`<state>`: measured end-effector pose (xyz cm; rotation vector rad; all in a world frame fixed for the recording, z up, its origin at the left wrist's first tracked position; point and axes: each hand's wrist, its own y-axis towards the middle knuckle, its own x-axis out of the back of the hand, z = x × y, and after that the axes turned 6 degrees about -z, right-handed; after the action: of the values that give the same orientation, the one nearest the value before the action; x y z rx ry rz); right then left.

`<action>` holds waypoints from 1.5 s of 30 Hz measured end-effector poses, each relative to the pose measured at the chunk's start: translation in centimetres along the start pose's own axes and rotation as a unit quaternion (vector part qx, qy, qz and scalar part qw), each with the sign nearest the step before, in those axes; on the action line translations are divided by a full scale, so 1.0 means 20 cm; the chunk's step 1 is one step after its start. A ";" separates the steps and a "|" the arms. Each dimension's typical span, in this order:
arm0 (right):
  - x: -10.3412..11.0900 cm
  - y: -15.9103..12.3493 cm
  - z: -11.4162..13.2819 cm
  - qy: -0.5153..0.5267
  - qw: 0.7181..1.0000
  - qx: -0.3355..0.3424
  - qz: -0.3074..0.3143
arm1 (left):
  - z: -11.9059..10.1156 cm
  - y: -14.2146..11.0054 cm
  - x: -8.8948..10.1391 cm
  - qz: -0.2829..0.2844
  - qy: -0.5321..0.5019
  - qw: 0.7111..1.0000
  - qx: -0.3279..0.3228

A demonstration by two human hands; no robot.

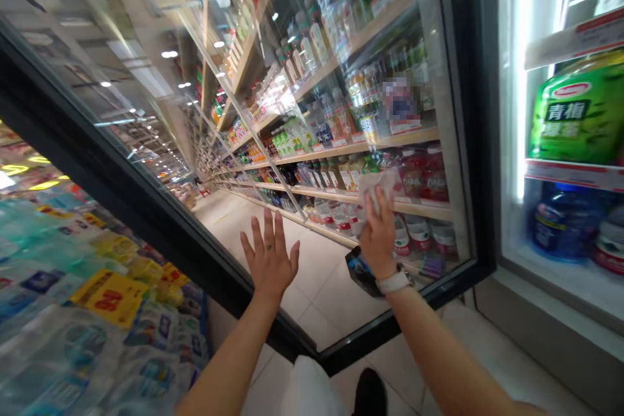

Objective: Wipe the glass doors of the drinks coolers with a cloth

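"Where's your left grip (270, 259)?"

"Lower centre of the frame, spread wide, fingers fanned, raised just beside the glass cooler door (131, 175)."

"And your right grip (379, 240)?"

"Right of centre, pinching a white tissue (375, 187) up near the glass. A dark pouch (363, 273) sits just below that hand, beside the white watch strap (394, 282)."
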<state>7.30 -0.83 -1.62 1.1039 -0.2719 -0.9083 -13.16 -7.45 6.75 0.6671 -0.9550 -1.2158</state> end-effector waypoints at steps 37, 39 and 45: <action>-0.09 -0.11 0.30 0.061 0.971 0.198 0.121 | -0.02 -0.03 0.01 -0.002 0.004 1.000 0.007; -0.07 -0.08 0.27 0.057 0.963 0.222 0.141 | -0.02 -0.03 0.01 0.003 -0.001 1.000 0.009; -0.03 0.18 0.19 -0.019 0.985 0.136 0.107 | -0.03 -0.03 0.02 0.018 0.004 1.000 0.011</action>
<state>6.32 -2.33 3.31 1.2815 -0.5475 -0.7147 -12.90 -7.98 5.97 0.6685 -0.9720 -1.1714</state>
